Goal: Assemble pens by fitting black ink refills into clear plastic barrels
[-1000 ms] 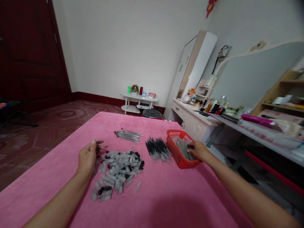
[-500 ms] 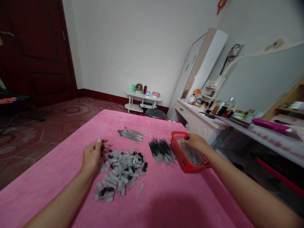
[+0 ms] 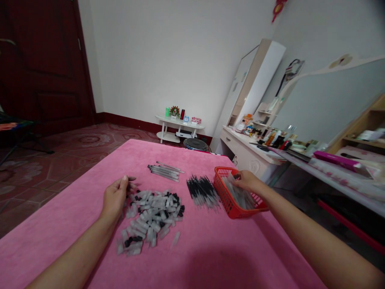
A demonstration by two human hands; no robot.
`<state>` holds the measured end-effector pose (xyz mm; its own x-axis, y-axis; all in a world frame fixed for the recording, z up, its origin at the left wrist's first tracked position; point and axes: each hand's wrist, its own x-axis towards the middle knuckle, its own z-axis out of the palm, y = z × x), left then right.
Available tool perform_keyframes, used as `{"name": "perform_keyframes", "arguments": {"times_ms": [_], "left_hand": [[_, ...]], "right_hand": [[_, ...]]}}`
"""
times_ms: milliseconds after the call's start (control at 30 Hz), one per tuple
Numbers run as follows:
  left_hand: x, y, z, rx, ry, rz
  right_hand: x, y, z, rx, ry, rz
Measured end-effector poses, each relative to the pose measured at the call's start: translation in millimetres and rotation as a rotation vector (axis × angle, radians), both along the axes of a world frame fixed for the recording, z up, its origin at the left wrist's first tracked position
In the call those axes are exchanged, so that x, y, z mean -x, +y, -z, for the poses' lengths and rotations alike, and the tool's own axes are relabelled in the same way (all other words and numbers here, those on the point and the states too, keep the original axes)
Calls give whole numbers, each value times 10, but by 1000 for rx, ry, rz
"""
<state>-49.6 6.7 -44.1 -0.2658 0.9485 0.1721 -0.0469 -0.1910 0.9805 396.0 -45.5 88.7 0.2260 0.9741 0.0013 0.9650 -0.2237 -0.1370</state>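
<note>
My right hand point(image 3: 248, 181) reaches over the red plastic basket point(image 3: 231, 208), fingers pinched at a pale translucent pen barrel point(image 3: 231, 177) that tilts up. More pen barrels point(image 3: 240, 196) lie in the basket. To the left, my left hand point(image 3: 116, 196) rests beside a heap of clear and black pen caps point(image 3: 156, 212), thumb and fingers apart and loosely curved; its fingertips look dark and blurred. Between heap and basket is a bundle of black-and-clear pen refills point(image 3: 203, 192). Several assembled-looking pens point(image 3: 164, 171) lie side by side farther back.
All of this lies on a pink cloth-covered table point(image 3: 192, 241). A white dressing table point(image 3: 252, 148) crowded with bottles stands beyond its right side. A low white stand point(image 3: 168, 136) and a round dark-topped object point(image 3: 195, 144) are past the far edge.
At the basket, my right hand has shifted slightly and a pen barrel now sticks up at its fingers. My left hand stays beside the caps. The view has moved slightly.
</note>
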Motion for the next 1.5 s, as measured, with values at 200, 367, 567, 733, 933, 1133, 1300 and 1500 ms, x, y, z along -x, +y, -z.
{"name": "perform_keyframes", "arguments": {"times_ms": [200, 367, 567, 733, 933, 1133, 1300, 1500], "left_hand": [[-21, 16, -5, -11, -28, -9], [-26, 33, 7, -24, -49, -6], [-16, 61, 45, -35, -60, 13], [-25, 84, 47, -27, -55, 9], [-34, 60, 4, -34, -33, 28], [-42, 37, -6, -42, -50, 31], [-60, 53, -79, -84, 61, -45], [-300, 10, -478, -96, -143, 421]], "right_hand": [[545, -176, -58, -222, 87, -176], [1412, 70, 214, -214, 189, -469], [1968, 578, 738, -173, 76, -293], [2070, 732, 908, -141, -14, -205], [2096, 669, 864, -125, 0, -223], [2146, 597, 785, -138, 385, -276], [2238, 456, 758, -184, 931, -413], [2300, 275, 601, -114, 1187, -401]]}}
